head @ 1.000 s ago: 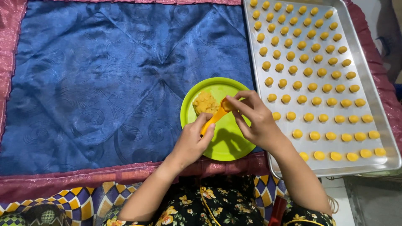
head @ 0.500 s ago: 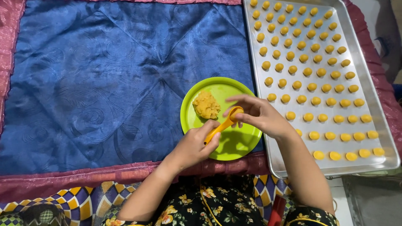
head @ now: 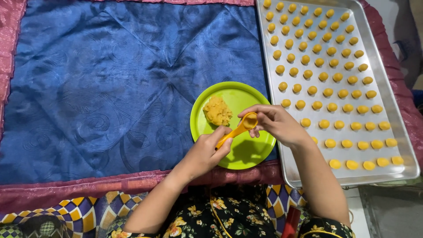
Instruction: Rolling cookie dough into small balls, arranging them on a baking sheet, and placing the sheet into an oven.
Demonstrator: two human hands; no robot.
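From the head view, the left hand point(head: 206, 152) is clamped on the handle of a small orange plastic spoon point(head: 240, 128) above the round lime-green plastic plate point(head: 238, 156). The right hand point(head: 275, 124) pinches its fingers at the spoon's bowl. A yellow dough lump point(head: 217, 110) sits on the plate, beside the metal tray point(head: 396, 128) of small yellow dough balls point(head: 328, 92).

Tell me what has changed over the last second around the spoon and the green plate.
Little has changed. The right hand slid slightly down and right along with the spoon, its fingers now pressing at the bowl. The left hand keeps its grip on the handle. The lump of dough, the green plate, the tray with its rows of dough balls and the blue cloth stayed put.
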